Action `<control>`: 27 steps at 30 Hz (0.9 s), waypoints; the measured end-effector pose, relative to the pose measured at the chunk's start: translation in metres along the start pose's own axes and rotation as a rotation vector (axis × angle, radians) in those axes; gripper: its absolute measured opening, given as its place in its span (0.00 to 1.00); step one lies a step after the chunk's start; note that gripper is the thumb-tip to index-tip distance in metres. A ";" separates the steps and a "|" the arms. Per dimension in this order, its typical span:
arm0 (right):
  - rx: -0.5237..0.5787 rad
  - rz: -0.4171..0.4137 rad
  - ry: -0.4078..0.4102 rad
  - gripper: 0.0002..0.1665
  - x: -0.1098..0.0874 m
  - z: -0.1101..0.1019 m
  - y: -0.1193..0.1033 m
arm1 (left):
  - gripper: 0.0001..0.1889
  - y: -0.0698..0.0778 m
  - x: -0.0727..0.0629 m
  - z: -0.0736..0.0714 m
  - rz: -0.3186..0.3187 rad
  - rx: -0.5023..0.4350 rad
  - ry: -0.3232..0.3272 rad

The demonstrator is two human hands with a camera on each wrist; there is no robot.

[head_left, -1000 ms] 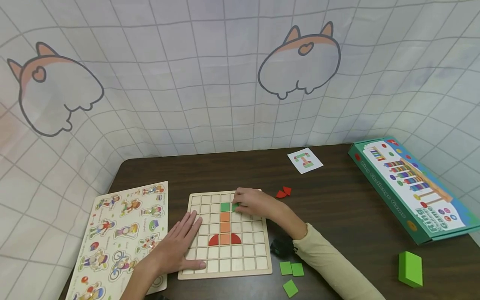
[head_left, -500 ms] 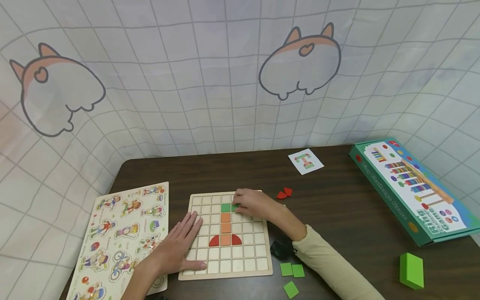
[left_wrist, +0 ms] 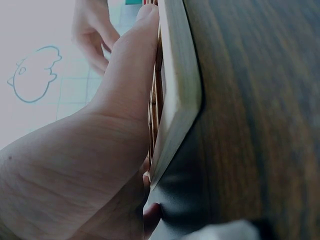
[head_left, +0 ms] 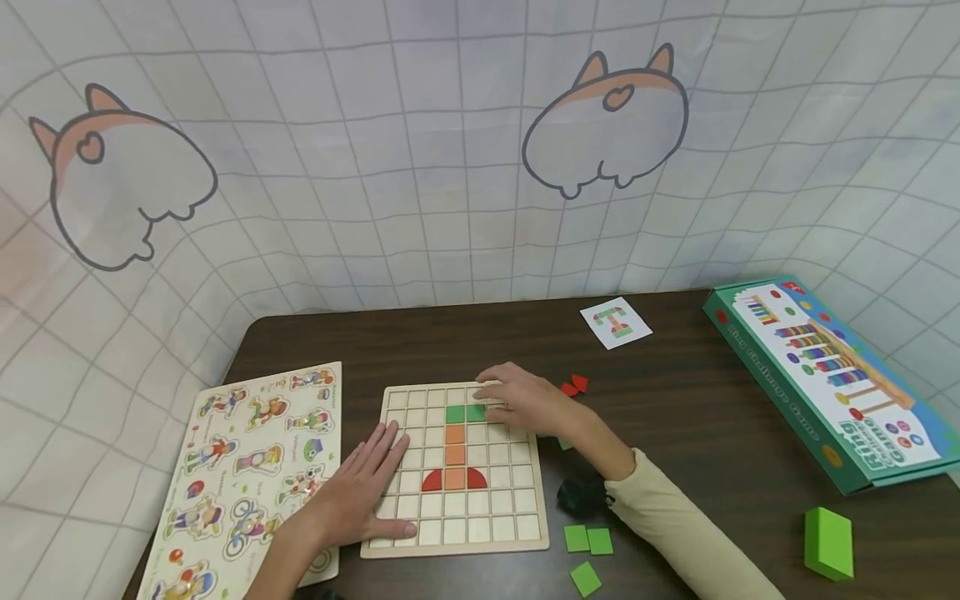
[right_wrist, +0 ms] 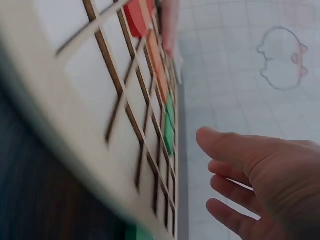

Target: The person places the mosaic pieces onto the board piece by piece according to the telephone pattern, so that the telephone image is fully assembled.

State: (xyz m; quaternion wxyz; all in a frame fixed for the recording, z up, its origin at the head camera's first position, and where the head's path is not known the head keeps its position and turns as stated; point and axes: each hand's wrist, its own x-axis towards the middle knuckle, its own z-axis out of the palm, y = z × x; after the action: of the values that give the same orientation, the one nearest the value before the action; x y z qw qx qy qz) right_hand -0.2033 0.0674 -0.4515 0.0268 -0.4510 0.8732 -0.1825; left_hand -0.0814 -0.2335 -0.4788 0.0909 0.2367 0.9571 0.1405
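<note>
A wooden grid board lies in the middle of the table. My left hand rests on its left side, fingers straight and thumb along the near edge. Over the board's upper right is my right hand, fingers parted and nothing between them, as the right wrist view also shows. Just left of its fingertips, a green square tile sits in a cell beside another green tile. Below runs a column of orange tiles, with a red quarter-circle piece on each side of its lowest one.
Loose green tiles lie right of the board, with red pieces farther back. A pattern card lies at the back. A picture puzzle board is at left; a game box and green block stand at right.
My right hand has let go of the second green tile, opened its fingers and drawn slightly right, leaving the tile in its cell. My left hand stays put.
</note>
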 end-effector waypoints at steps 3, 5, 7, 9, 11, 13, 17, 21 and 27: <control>0.046 0.041 0.021 0.19 -0.019 -0.006 0.011 | 0.60 0.000 0.000 0.000 0.003 -0.004 0.000; 0.066 0.052 0.031 0.19 -0.034 -0.008 0.017 | 0.60 0.000 0.000 0.000 -0.001 -0.010 -0.009; 0.073 0.062 0.028 0.19 -0.048 -0.007 0.023 | 0.60 0.000 -0.001 0.000 -0.011 -0.016 -0.022; 0.078 0.074 0.020 0.19 -0.059 -0.007 0.026 | 0.60 -0.001 -0.002 0.000 -0.016 -0.013 -0.023; 0.064 0.086 0.021 0.19 -0.066 -0.006 0.030 | 0.60 -0.001 -0.002 0.000 -0.021 -0.010 -0.022; 0.051 0.094 0.025 0.19 -0.070 -0.007 0.032 | 0.60 -0.001 -0.002 -0.001 -0.022 -0.005 -0.017; 0.042 0.079 0.032 0.20 -0.072 -0.008 0.033 | 0.60 0.000 -0.002 -0.001 -0.019 -0.009 -0.013; 0.034 0.072 0.009 0.22 -0.072 -0.009 0.032 | 0.60 0.001 -0.001 -0.001 -0.016 -0.009 -0.012; 0.037 0.062 0.030 0.09 -0.073 -0.011 0.032 | 0.60 0.000 0.000 0.000 -0.012 -0.002 -0.011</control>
State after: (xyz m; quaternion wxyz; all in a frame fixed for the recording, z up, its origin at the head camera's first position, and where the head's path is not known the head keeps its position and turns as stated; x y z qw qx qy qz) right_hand -0.1874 0.1457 -0.4612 0.0276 -0.4204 0.8835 -0.2047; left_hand -0.0816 -0.2336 -0.4784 0.0971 0.2314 0.9579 0.1395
